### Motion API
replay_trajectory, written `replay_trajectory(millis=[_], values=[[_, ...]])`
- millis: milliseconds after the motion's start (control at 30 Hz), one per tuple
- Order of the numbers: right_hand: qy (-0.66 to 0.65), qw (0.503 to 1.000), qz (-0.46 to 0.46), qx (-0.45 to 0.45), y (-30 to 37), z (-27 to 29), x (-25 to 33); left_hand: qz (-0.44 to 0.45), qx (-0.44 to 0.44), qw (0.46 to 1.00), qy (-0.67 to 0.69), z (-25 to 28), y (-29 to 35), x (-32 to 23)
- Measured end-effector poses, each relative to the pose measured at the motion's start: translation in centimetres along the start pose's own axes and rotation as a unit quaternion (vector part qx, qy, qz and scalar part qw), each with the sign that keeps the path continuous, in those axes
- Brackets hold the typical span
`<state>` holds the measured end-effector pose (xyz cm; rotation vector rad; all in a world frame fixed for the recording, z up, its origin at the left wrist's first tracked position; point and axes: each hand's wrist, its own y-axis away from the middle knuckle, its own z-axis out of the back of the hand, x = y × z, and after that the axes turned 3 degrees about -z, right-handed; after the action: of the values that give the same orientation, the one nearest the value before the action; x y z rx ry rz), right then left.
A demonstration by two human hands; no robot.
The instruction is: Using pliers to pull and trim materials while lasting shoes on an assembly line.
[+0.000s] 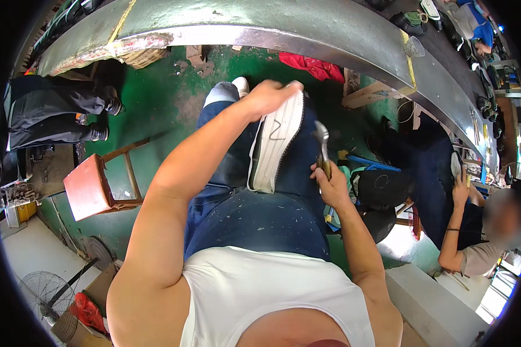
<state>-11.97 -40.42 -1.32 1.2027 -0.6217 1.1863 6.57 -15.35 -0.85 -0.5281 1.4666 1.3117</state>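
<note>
Faces a long metal bench [260,20] beyond the left hand [268,97], with a red stool [88,188] well left of it, holds an upturned white-soled shoe [272,155] by its far end in that curled, partly blurred hand, and grips a metal-headed tool [324,151] in the closed right hand [333,185], beside the shoe.

Green floor [145,87], worn in spots. Long metal bench [260,24] runs across the top, yellow strips [121,22] crossing it. Stool [88,188], reddish seat, wooden legs [133,175], stands left. Wire-caged fan [49,314] sits lower left. Bright window panes [494,298] glow at lower right.
</note>
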Motion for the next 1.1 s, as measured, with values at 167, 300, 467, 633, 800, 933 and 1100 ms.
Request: replay_trajectory(millis=[167,300,467,633,800,933,1100], values=[[0.173,0.979,0.032,0.1,-0.3,1.4,3.8,0.152,-0.01,0.962,0.225,-3.0,3.6,4.2],[0.275,0.943,0.139,0.123,-2.7,1.6,5.0,0.073,0.004,0.962,0.262,-3.8,4.5,7.1],[0.378,0.908,0.065,0.168,-5.1,1.5,12.3,-0.028,0.003,0.966,0.257,-5.2,5.0,8.1],[0.447,0.852,0.021,0.273,-7.1,1.1,13.1,-0.021,-0.008,0.951,0.31,-5.3,6.1,8.4],[0.21,0.965,0.017,0.157,-5.1,-3.0,6.1,-0.039,-0.003,0.911,0.411,-3.9,7.0,8.0],[0.108,0.991,-0.041,0.064,-3.2,-5.8,3.6,-0.008,-0.004,0.948,0.317,-2.9,6.7,6.0],[0.02,0.967,-0.136,0.215,-4.7,-1.4,6.7,-0.03,-0.05,0.957,0.283,-3.7,6.2,6.1]])
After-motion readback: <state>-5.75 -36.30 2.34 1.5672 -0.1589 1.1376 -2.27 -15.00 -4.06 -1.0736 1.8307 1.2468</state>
